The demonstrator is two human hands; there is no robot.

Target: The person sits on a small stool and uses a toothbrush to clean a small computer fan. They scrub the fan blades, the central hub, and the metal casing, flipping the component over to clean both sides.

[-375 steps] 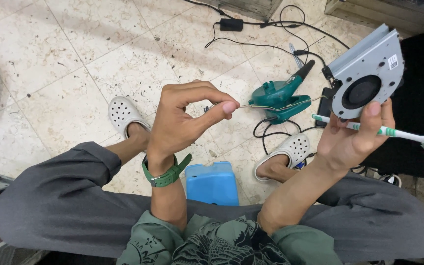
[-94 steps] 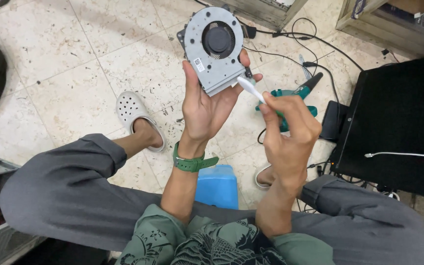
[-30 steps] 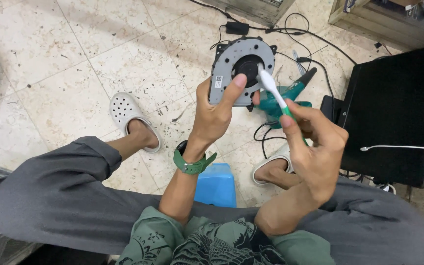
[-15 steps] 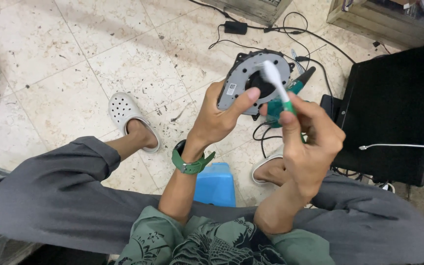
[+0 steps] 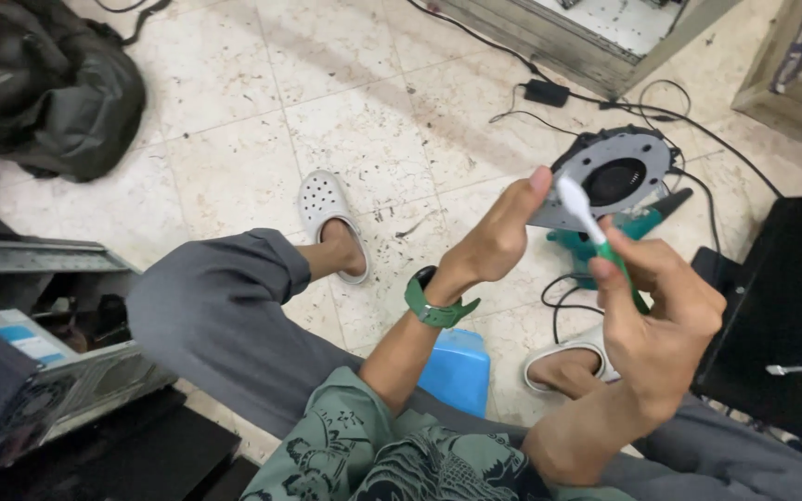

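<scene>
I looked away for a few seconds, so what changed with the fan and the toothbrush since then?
The left hand turned the fan round and lowered it away from the camera; the right hand brought the toothbrush head up onto it. Both grips stayed as they were.

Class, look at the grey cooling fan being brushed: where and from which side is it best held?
Probably by its flat outer rim, from the left, as the left hand does. The fan is thin, with an open round middle that the toothbrush in the right hand needs free.

Fan (image 5: 619, 172) partly behind toothbrush (image 5: 579, 211)
</scene>
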